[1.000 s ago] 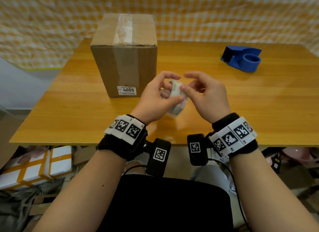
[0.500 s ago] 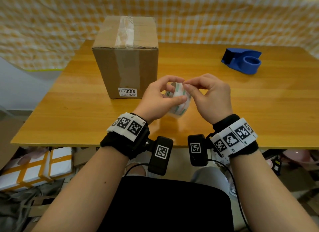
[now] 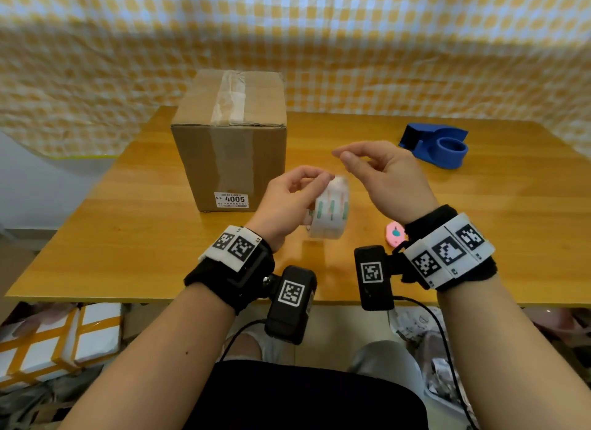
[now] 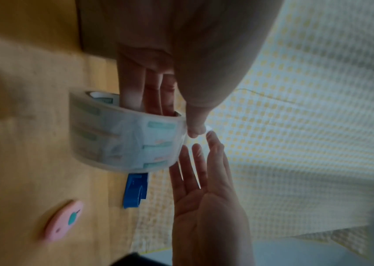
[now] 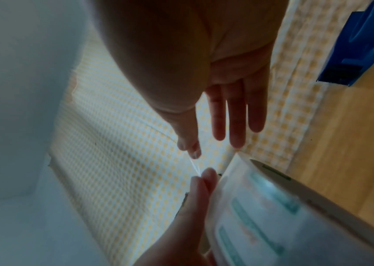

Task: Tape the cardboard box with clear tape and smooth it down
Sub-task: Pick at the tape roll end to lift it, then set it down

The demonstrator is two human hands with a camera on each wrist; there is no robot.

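Observation:
The cardboard box stands upright at the table's back left, with a strip of clear tape over its top seam and down its front. In front of it my left hand holds a clear tape roll with printed core above the table, fingers through the core and thumb on the rim. My right hand is raised up and to the right of the roll. Its thumb and forefinger pinch a thin strand of tape that runs back to the roll; its other fingers are straight.
A blue tape dispenser sits at the table's back right. A small pink round object lies on the wooden table under my right wrist. Checked cloth hangs behind the table. Boxes lie on the floor at the left.
My right hand has lifted up and to the right, away from the roll, with the tape end pinched. The pink object under it has come into view. My left hand keeps the roll.

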